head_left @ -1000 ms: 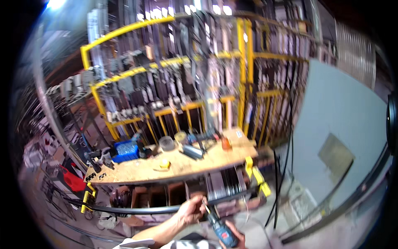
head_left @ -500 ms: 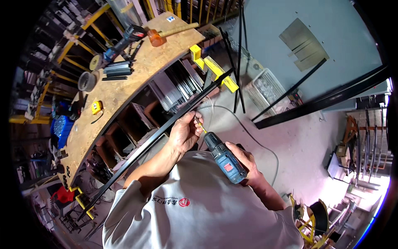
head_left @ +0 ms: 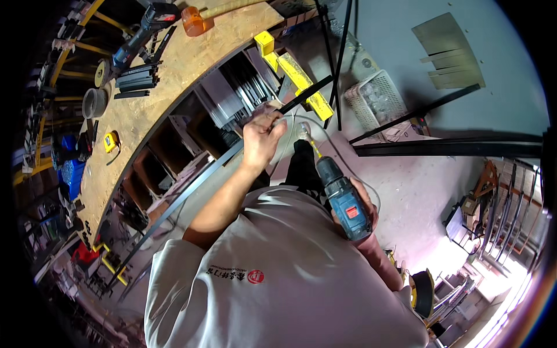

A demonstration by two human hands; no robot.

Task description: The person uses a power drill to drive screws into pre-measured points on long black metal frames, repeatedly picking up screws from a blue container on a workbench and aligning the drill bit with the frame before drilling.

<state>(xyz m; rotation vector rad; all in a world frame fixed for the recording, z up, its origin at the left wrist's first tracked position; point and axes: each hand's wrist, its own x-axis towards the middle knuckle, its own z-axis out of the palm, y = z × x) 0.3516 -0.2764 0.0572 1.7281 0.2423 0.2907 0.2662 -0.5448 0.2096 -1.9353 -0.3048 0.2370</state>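
Observation:
My left hand (head_left: pixel 261 142) is closed around a long dark metal bar (head_left: pixel 307 94) that runs slantwise from lower left to upper right. Its fingers partly hide the bar. In my right hand (head_left: pixel 365 204) is a blue and black cordless drill (head_left: pixel 347 203), pointing up and slightly left. A thin yellowish bit (head_left: pixel 315 148) sticks out of its chuck. The bit's tip is apart from the bar, to the right of my left hand; a small shiny patch at the tip is too blurred to name.
The wooden workbench (head_left: pixel 174 69) at left carries an angle grinder (head_left: pixel 136 43), an orange-headed mallet (head_left: pixel 194 22), a yellow tape measure (head_left: pixel 111 141) and dark strips (head_left: pixel 136 80). A yellow bracket (head_left: pixel 301 81) juts from its end. Beyond stand a white basket (head_left: pixel 377 98) and black bars (head_left: pixel 447 148).
The drill has moved right, away from my left hand, whose fingers were by the bit. My left hand has shifted up onto the bar. The whole view has shifted too.

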